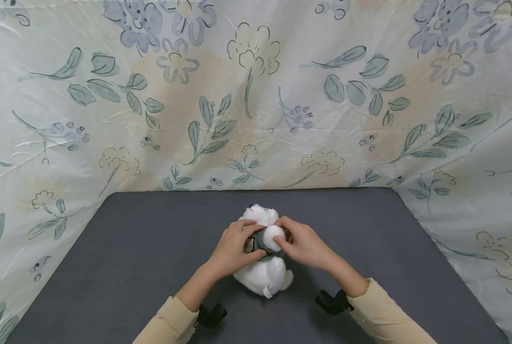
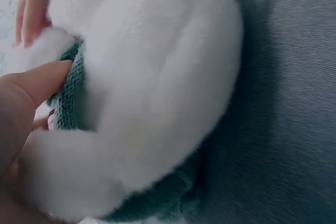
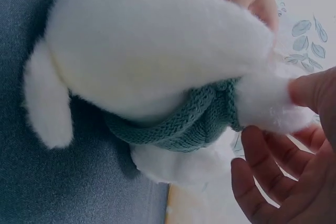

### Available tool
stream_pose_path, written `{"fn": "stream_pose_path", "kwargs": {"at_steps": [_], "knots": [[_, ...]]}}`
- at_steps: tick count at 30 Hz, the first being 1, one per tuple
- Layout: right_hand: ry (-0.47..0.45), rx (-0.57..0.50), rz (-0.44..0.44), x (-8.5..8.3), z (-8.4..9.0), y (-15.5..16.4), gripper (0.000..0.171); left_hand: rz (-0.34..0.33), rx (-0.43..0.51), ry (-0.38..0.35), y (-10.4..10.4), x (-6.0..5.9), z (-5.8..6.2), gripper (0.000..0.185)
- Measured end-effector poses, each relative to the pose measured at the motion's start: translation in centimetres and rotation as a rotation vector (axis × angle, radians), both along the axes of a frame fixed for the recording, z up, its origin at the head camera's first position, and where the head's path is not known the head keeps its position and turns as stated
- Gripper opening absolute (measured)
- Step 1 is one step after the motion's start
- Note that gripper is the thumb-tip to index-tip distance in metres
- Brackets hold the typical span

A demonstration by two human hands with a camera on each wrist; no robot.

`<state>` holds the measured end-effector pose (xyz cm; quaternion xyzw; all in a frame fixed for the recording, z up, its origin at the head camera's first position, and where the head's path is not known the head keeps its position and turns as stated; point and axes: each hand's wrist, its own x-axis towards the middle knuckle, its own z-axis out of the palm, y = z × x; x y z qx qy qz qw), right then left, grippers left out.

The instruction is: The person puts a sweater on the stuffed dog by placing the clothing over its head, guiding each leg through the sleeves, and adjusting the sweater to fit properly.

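A white plush toy (image 1: 253,278), apparently a bear, lies on the table with its head toward the far side. A green knitted sweater (image 3: 189,124) is bunched round its upper body. My left hand (image 1: 233,248) grips the sweater from the left; its thumb (image 2: 44,81) presses on the knitted edge in the left wrist view. From the other side my right hand (image 1: 305,244) pinches the toy's white paw (image 3: 262,103), which sticks out past the knit. A small white tag (image 1: 268,292) hangs at the toy's near end. The toy's face is mostly hidden.
The dark grey table (image 1: 144,248) extends round the toy on all sides. A pale cloth curtain (image 1: 256,119) with flowers and leaves hangs behind it. Black wrist devices (image 1: 333,302) sit under both forearms, close above the tabletop.
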<state>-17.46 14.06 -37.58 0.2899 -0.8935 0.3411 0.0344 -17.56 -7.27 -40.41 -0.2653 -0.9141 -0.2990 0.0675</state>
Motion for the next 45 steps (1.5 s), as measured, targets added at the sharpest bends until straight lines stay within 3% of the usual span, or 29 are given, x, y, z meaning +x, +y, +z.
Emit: {"fn": "stream_pose_path", "kwargs": {"at_steps": [8, 11, 14, 17, 25, 33, 38, 45], "knots": [[0.018, 0.009, 0.015, 0.1, 0.1, 0.1, 0.024, 0.16, 0.047, -0.124, -2.1, 2.0, -1.3, 0.07], [0.046, 0.011, 0.043, 0.2, 0.2, 0.1, 0.031, 0.192, 0.06, -0.146, -2.6, 2.2, -2.2, 0.062], [0.093, 0.017, 0.066, 0.3, 0.1, 0.0, 0.032, 0.219, 0.108, -0.099, -2.9, 2.2, -2.7, 0.045], [0.147, 0.02, 0.061, 0.4, 0.1, -0.2, 0.027, 0.249, 0.173, -0.036, -2.9, 2.2, -2.6, 0.033], [0.177, -0.023, -0.01, 0.4, -0.6, -0.4, 0.022, 0.289, 0.278, 0.165, -3.1, 1.9, 0.4, 0.036], [0.157, -0.037, -0.06, 0.3, -2.8, 0.7, 0.023, 0.248, 0.173, 0.313, -1.5, 1.4, 1.7, 0.036], [0.138, -0.016, -0.085, 0.4, -4.1, 2.1, 0.025, 0.199, 0.087, 0.367, 0.3, 1.1, 1.4, 0.034], [0.093, 0.042, -0.085, 0.2, -5.7, 3.8, 0.023, 0.156, -0.001, 0.369, 2.6, 0.8, 0.5, 0.037]]}}
